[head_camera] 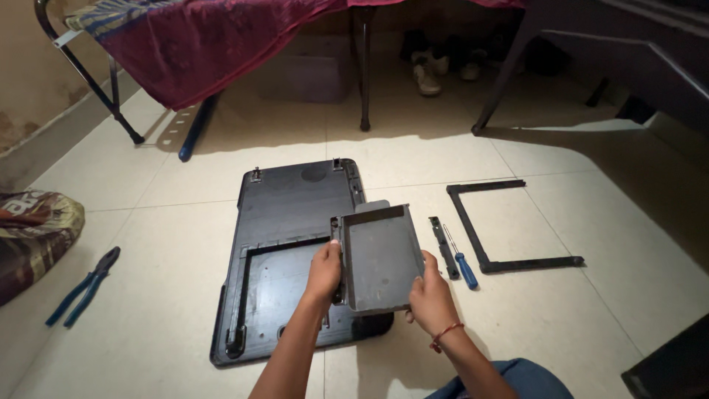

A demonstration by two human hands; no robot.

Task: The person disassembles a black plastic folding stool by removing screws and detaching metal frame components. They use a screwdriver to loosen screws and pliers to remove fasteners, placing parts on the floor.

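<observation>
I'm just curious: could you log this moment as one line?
left hand: grips grey tray left edge | right hand: grips right edge | tray above black panel | screwdriver beside

A home room — tiled floor (561, 310), cloth-draped cot (207, 44), shoes (427, 72).

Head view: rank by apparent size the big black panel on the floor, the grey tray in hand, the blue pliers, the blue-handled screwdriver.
1. Black panel
2. Grey tray, held nearer the camera, so somewhat flattered
3. Blue pliers
4. Blue-handled screwdriver
</observation>
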